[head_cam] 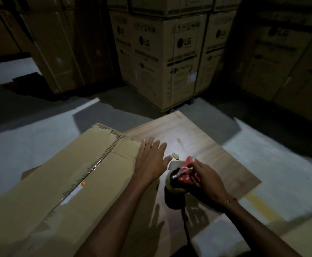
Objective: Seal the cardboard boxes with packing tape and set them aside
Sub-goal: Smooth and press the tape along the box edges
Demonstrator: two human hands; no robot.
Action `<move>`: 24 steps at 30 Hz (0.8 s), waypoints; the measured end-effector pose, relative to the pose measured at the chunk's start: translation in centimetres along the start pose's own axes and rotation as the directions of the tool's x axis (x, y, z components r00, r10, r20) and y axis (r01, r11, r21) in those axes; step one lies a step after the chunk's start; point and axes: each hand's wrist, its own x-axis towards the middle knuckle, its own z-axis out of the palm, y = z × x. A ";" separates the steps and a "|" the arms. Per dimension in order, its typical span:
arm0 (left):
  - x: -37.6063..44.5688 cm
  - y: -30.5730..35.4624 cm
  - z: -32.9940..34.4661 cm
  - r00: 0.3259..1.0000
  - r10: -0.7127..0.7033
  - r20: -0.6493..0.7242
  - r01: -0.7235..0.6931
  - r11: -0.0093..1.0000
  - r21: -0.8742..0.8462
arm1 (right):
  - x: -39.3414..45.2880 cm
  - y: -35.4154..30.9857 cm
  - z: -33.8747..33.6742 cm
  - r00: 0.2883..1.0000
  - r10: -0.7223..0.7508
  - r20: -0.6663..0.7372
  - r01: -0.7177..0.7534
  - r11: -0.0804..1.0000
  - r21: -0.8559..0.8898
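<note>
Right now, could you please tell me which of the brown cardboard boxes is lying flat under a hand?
The long brown cardboard box on the wooden board, under the left hand; the printed ones behind stand upright.

The scene is dimly lit. Hard shadows are cast on the board [203, 145]. Edges are bowed and softly blurred.

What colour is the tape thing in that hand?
Red, on the tape dispenser the right hand grips; head view.
</note>
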 end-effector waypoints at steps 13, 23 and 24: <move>1.0 0.1 0.1 0.987 -0.152 -0.051 0.152 0.988 0.004 | -3.8 5.3 6.0 0.971 0.112 0.213 -0.048 0.957 -0.285; 1.4 0.1 0.3 0.953 -0.295 -0.067 0.295 0.955 -0.018 | 0.8 6.1 3.1 0.975 0.144 0.170 -0.178 0.962 0.206; 1.5 0.2 0.3 0.950 -0.300 -0.083 0.299 0.954 -0.021 | 1.7 6.0 2.5 0.968 0.174 0.179 -0.218 0.939 0.266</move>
